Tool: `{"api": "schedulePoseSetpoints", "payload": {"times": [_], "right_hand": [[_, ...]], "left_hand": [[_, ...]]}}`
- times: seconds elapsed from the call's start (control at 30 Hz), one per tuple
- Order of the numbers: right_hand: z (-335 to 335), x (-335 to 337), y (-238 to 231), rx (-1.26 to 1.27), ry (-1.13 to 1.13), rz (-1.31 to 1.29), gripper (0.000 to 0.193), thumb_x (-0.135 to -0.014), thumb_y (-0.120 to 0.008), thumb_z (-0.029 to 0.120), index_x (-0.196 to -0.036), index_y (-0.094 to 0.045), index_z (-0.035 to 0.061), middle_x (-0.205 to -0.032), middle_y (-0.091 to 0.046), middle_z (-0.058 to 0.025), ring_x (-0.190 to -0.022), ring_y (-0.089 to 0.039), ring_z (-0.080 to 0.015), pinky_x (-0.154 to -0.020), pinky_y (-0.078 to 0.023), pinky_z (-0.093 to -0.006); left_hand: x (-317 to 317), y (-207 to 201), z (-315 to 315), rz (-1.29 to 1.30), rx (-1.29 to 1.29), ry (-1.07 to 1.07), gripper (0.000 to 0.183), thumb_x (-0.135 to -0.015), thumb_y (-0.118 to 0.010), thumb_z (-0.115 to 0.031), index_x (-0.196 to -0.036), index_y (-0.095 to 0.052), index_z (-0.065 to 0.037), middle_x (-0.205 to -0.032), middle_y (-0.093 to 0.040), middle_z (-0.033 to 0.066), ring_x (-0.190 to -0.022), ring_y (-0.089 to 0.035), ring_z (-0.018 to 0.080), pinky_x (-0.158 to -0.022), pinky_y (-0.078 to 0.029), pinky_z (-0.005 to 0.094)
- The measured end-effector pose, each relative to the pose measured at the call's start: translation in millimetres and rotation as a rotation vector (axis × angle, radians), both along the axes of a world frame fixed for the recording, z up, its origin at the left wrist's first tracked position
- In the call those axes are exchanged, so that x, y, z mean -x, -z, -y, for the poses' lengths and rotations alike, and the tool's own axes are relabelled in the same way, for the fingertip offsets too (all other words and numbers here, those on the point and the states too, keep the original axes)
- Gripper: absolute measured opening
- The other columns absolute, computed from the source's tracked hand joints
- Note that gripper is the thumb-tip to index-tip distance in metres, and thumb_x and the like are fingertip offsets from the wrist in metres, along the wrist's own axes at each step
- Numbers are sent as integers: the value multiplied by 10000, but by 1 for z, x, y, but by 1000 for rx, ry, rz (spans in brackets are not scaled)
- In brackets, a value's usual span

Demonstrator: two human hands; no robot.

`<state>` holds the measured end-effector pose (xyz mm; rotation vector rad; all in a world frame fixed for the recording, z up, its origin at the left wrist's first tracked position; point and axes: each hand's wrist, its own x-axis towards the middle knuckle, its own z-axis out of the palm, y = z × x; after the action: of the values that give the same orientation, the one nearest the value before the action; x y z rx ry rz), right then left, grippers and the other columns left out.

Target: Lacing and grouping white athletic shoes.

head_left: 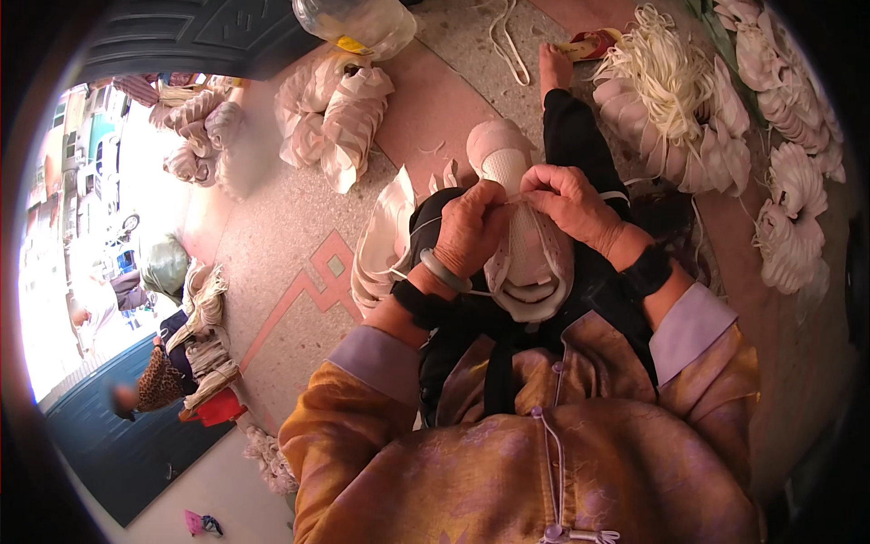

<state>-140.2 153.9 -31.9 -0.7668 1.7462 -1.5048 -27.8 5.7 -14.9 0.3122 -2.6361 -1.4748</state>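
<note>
A pale pinkish-white shoe upper (524, 254) lies across my lap, its toe pointing away from me and its padded collar nearest my body. My left hand (469, 228) pinches a thin white shoelace on the left side of the upper. My right hand (573, 207) is closed as well, its fingertips pinching the lace at the upper's middle, close to the left fingertips. The lace trails in a loose loop past my left wrist. How the lace runs between the fingertips is too small to make out.
Stacked shoe uppers (385, 240) stand beside my left leg. Another bundle (335, 118) lies ahead on the floor. At the right, cream laces (662, 72) are heaped on more uppers (725, 150). A clear plastic container (358, 25) stands at the top. Another person (159, 381) sits far left.
</note>
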Motion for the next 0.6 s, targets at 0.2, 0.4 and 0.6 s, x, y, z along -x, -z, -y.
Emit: {"api": "schedulePoseSetpoints", "payload": {"times": [0.2, 0.4, 0.6], "right_hand": [[-3, 9, 4, 19, -57, -137, 101, -812, -601, 87, -828, -546, 5, -675, -556, -23, -625, -493, -65, -582, -429, -230], [-18, 14, -2, -50, -57, -515, 150, -728, -618, 79, -838, -521, 42, -683, -585, -119, -635, -601, -292, -575, -477, -357], [-24, 11, 4, -27, -19, -585, 235, -702, -550, 23, -934, -520, 52, -735, -575, -115, -669, -592, -314, -611, -489, -376]], "left_hand": [[1, 7, 6, 69, -314, 46, 68, -833, -543, 22, -858, -538, -41, -740, -534, -10, -674, -497, 79, -640, -432, 223], [-36, -26, 45, 86, -512, -192, 41, -869, -508, -26, -836, -530, -38, -784, -542, 23, -722, -532, 110, -684, -456, 250], [-182, -40, 162, -40, -152, -971, 142, -833, -543, -47, -706, -492, -84, -655, -523, 3, -598, -510, 89, -542, -440, 227]]}}
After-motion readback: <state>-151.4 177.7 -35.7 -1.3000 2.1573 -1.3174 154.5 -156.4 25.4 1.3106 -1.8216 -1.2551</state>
